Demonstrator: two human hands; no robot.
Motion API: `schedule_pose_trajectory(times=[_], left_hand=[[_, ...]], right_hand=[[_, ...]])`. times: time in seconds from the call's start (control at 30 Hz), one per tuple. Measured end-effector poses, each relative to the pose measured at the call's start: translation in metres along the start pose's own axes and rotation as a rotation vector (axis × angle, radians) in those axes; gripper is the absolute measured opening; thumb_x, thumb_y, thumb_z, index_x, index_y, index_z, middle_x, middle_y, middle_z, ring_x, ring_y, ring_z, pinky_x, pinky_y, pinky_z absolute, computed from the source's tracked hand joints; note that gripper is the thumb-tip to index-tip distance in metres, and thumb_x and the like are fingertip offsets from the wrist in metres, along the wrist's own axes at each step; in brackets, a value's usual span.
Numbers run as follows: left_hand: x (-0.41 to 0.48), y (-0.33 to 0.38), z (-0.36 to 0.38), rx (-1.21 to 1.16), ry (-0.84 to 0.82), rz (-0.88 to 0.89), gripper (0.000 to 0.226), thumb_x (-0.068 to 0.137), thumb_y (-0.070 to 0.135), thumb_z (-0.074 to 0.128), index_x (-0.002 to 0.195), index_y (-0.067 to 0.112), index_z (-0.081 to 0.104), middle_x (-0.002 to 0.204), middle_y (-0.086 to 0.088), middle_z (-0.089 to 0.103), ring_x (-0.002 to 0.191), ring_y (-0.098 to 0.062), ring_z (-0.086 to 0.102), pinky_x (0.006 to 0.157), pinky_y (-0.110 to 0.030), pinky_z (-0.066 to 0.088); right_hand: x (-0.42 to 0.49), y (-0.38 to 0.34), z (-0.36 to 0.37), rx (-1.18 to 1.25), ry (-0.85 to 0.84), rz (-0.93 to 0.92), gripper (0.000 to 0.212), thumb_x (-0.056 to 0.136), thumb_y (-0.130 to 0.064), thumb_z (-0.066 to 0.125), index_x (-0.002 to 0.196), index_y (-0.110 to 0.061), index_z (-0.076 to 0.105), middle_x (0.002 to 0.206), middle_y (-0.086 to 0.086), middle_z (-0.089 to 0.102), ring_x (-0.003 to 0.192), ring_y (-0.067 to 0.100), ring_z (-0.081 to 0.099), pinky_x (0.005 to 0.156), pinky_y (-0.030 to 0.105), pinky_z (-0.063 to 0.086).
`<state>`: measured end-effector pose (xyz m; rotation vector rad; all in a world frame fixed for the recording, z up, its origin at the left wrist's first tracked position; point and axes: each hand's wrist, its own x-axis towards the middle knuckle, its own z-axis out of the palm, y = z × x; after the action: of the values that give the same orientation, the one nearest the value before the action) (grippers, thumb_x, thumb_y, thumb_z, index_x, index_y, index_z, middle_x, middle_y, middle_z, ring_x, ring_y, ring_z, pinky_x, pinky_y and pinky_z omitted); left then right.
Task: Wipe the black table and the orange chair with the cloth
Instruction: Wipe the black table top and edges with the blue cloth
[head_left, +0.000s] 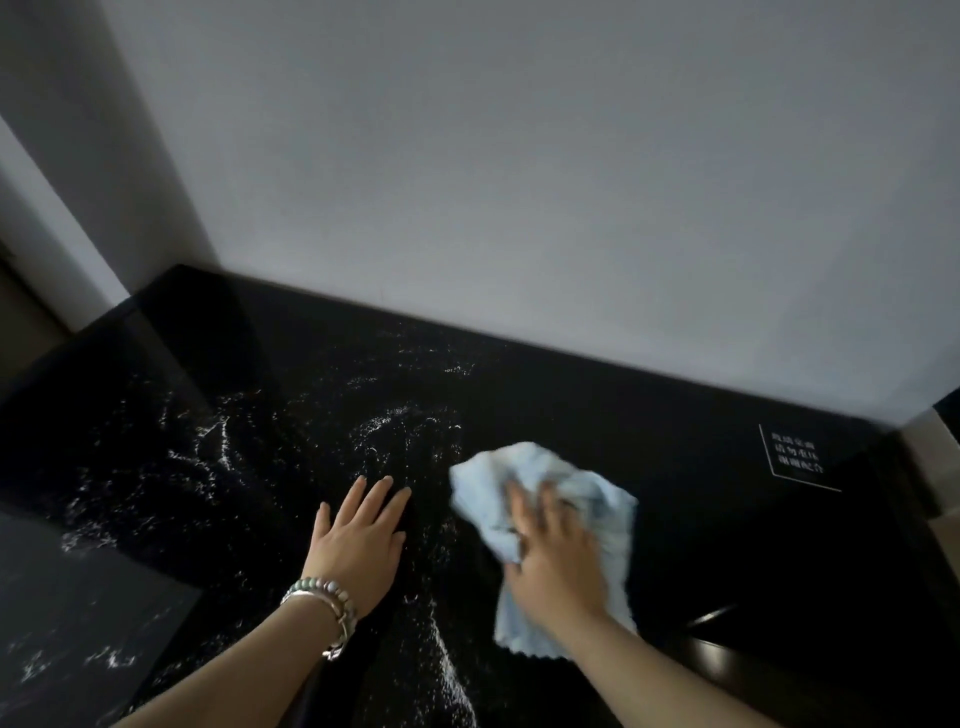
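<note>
Counter (649, 447): black, glossy, w/ white speckled veining, thickest left of centre & running toward the near edge. Far edge sits against a grey wall. Light blue cloth (561, 525) lies crumpled right of centre, right hand (556, 561) pressed flat on top of it. Left hand (358, 540) rests palm-down on bare counter just left of the cloth, fingers spread. Small white-lettered sign (795, 457) near far right corner; text too small to read.
</note>
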<state>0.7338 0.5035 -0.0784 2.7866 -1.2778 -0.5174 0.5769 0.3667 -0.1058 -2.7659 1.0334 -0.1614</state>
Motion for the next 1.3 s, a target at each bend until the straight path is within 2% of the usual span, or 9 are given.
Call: schedule_pose_trajectory(times=[0.13, 0.37, 0.47, 0.63, 0.7, 0.77, 0.87, 1.07, 1.3], left_hand=[[0.037, -0.004, -0.016, 0.030, 0.048, 0.021, 0.053, 0.101, 0.036, 0.024, 0.149, 0.034, 0.002, 0.157, 0.012, -0.006, 0.145, -0.016, -0.011, 0.118, -0.047, 0.003], [0.098, -0.014, -0.034, -0.047, -0.047, -0.228, 0.064, 0.094, 0.058, 0.025, 0.147, 0.042, -0.007, 0.157, 0.009, -0.012, 0.144, -0.032, -0.011, 0.110, -0.062, 0.016], [0.118, -0.017, -0.037, -0.077, -0.078, -0.311, 0.069, 0.090, 0.065, 0.026, 0.145, 0.045, -0.010, 0.156, 0.010, -0.014, 0.144, -0.034, -0.010, 0.107, -0.065, 0.020], [0.129, -0.021, -0.033, -0.088, -0.123, -0.370, 0.068, 0.088, 0.068, 0.027, 0.145, 0.047, -0.005, 0.157, 0.010, -0.010, 0.144, -0.033, -0.011, 0.106, -0.068, 0.017], [0.130, -0.030, -0.035, -0.079, -0.104, -0.355, 0.071, 0.086, 0.070, 0.029, 0.145, 0.048, -0.005, 0.157, 0.011, -0.011, 0.144, -0.032, -0.012, 0.106, -0.069, 0.015], [0.133, -0.046, -0.039, -0.091, -0.079, -0.371, 0.078, 0.082, 0.075, 0.034, 0.144, 0.049, -0.006, 0.156, 0.012, -0.012, 0.144, -0.032, -0.013, 0.105, -0.069, 0.015], [0.141, -0.072, -0.038, -0.201, -0.121, -0.491, 0.100, 0.065, 0.086, 0.042, 0.144, 0.049, -0.007, 0.156, 0.007, -0.014, 0.141, -0.038, -0.015, 0.109, -0.067, 0.012], [0.155, -0.075, -0.045, -0.291, -0.231, -0.576, 0.121, 0.054, 0.087, 0.053, 0.142, 0.045, -0.018, 0.153, 0.002, -0.028, 0.136, -0.044, -0.028, 0.112, -0.063, 0.008], [0.172, -0.117, -0.050, -0.170, -0.174, -0.502, 0.139, 0.022, 0.098, 0.039, 0.143, 0.049, -0.007, 0.156, 0.002, -0.013, 0.140, -0.043, -0.015, 0.112, -0.062, 0.013]], right_hand=[[0.078, 0.000, -0.025, 0.056, 0.093, -0.308, 0.066, 0.076, -0.017, 0.062, 0.134, -0.028, 0.032, 0.140, 0.020, 0.044, 0.116, 0.041, 0.051, 0.091, 0.047, 0.046], [0.135, 0.053, -0.032, 0.111, -0.119, 0.669, 0.080, 0.091, -0.054, 0.043, 0.149, -0.029, -0.006, 0.156, 0.011, -0.007, 0.141, 0.039, 0.002, 0.112, 0.059, 0.016], [0.123, 0.016, -0.016, -0.024, -0.124, 0.426, 0.072, 0.092, -0.052, 0.039, 0.148, -0.035, -0.004, 0.157, 0.007, -0.006, 0.141, 0.037, 0.008, 0.110, 0.055, 0.020], [0.118, 0.006, -0.012, 0.192, 0.190, -0.350, 0.042, 0.071, -0.030, 0.045, 0.112, -0.034, 0.055, 0.114, 0.003, 0.062, 0.093, 0.029, 0.063, 0.071, 0.037, 0.054], [0.137, 0.033, -0.018, 0.138, 0.308, -0.234, 0.049, 0.066, -0.028, 0.042, 0.110, -0.030, 0.062, 0.113, 0.009, 0.064, 0.087, 0.032, 0.063, 0.064, 0.035, 0.054], [0.160, 0.061, -0.029, 0.088, 0.314, 0.248, 0.053, 0.074, -0.028, 0.044, 0.124, -0.019, 0.058, 0.131, 0.017, 0.053, 0.106, 0.040, 0.057, 0.080, 0.044, 0.052], [0.180, 0.061, -0.037, 0.091, -0.013, 0.753, 0.058, 0.087, -0.036, 0.050, 0.141, -0.019, 0.035, 0.148, 0.010, 0.026, 0.127, 0.039, 0.036, 0.100, 0.048, 0.038], [0.189, -0.028, -0.007, 0.213, 0.020, 0.088, 0.046, 0.086, -0.029, 0.049, 0.130, -0.036, 0.044, 0.135, -0.002, 0.043, 0.123, 0.029, 0.042, 0.099, 0.038, 0.039], [0.244, -0.003, -0.022, 0.069, -0.034, 0.395, 0.060, 0.092, -0.038, 0.044, 0.147, -0.033, 0.020, 0.154, 0.000, 0.017, 0.138, 0.030, 0.022, 0.106, 0.046, 0.029]])
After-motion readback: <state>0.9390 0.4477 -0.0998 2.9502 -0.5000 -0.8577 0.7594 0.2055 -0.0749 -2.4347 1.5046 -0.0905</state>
